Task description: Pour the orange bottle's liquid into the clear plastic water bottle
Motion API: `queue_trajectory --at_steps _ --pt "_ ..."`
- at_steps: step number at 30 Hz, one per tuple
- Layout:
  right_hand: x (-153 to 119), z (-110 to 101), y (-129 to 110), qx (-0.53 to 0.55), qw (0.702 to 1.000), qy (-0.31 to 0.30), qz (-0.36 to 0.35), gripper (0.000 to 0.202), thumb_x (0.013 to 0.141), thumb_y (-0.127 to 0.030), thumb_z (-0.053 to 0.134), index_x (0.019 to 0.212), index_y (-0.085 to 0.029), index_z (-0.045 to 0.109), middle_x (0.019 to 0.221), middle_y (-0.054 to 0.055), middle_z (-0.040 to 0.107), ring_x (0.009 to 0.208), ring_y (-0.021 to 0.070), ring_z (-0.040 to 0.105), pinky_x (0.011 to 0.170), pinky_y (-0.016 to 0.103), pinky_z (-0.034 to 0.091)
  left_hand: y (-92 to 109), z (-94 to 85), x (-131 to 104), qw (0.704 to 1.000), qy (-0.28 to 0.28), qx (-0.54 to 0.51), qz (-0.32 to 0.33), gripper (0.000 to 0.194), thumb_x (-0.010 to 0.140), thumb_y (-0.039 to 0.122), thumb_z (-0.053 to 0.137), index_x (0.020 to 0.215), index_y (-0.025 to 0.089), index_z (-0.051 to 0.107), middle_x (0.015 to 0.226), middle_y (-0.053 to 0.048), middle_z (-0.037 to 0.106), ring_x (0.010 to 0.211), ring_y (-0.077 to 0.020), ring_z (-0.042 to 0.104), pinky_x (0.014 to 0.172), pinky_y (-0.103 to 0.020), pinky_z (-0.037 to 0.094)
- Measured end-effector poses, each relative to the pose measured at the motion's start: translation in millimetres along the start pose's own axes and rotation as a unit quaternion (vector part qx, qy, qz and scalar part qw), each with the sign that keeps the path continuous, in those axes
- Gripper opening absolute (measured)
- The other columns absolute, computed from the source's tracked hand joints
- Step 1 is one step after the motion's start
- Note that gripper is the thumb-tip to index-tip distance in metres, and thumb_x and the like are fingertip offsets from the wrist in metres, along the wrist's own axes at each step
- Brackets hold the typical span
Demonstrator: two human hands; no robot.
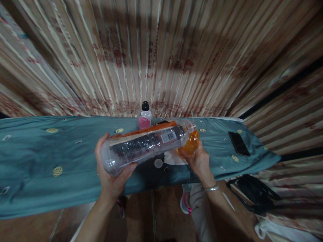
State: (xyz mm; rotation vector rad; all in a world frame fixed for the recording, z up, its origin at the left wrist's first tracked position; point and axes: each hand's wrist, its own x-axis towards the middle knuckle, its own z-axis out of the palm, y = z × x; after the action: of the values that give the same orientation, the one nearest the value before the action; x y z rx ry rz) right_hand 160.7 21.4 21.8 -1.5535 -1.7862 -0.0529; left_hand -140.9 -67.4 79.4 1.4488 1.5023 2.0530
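Observation:
My left hand (109, 171) is wrapped around the base of a large clear plastic bottle (148, 144) with a dark and orange label and a barcode. The bottle lies almost level in the air, its neck pointing right. At that neck is a small see-through orange container (191, 143), with my right hand (198, 161) closed around its lower right side. The two overlap in this view, so I cannot tell whether they touch. Below the large bottle, a round whitish cap (158, 163) rests on the cloth, beside a white sheet (174, 158) partly hidden by my right hand.
A small bottle with a black cap and pink label (144, 117) stands behind the large bottle. On the right of the teal cloth (78, 158) lies a black phone (239, 143). Pleated patterned curtains (151, 60) hang behind. A black bag (254, 191) is beyond the right front edge.

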Motion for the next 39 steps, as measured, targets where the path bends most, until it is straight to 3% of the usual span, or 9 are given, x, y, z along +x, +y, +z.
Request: queue_trajectory --at_steps 11,18,30,39 --pt "0.2 0.6 0.6 0.002 1.000 0.005 0.000 0.093 0.093 -0.089 0.050 0.136 -0.007 0.058 0.091 0.019 0.080 0.078 0.0308 0.077 0.067 0.038 0.060 0.7 -0.4 0.1 1.000 -0.007 -0.012 0.006 0.097 0.071 0.060 0.094 0.155 0.029 0.055 0.136 -0.010 0.070 0.118 -0.0308 0.070 0.106 -0.047 0.058" --pt "-1.2 0.3 0.8 -0.002 1.000 0.010 -0.013 0.085 0.096 -0.081 0.055 0.136 -0.007 0.058 0.088 0.017 0.079 0.076 0.0285 0.076 0.066 0.035 0.059 1.9 -0.5 -0.1 1.000 -0.010 0.007 0.002 0.096 0.074 0.063 0.090 0.156 0.029 0.053 0.138 -0.011 0.068 0.122 -0.0344 0.070 0.110 -0.053 0.057" --pt "0.5 -1.9 -1.5 -0.007 1.000 0.004 -0.016 0.088 0.097 -0.085 0.047 0.139 -0.007 0.057 0.091 0.018 0.080 0.077 0.0312 0.078 0.067 0.039 0.061 1.3 -0.7 -0.6 1.000 0.001 0.007 -0.009 0.101 0.069 0.063 0.094 0.155 0.028 0.054 0.139 -0.013 0.068 0.123 -0.0347 0.069 0.113 -0.054 0.055" --pt "-0.6 -1.1 0.2 0.002 1.000 -0.005 -0.018 0.085 0.098 -0.081 0.052 0.139 -0.007 0.057 0.090 0.018 0.080 0.077 0.0302 0.077 0.066 0.038 0.060 6.2 2.1 1.6 1.000 -0.007 0.021 0.007 0.096 0.073 0.065 0.089 0.155 0.029 0.053 0.133 -0.011 0.070 0.117 -0.0346 0.071 0.106 -0.054 0.060"
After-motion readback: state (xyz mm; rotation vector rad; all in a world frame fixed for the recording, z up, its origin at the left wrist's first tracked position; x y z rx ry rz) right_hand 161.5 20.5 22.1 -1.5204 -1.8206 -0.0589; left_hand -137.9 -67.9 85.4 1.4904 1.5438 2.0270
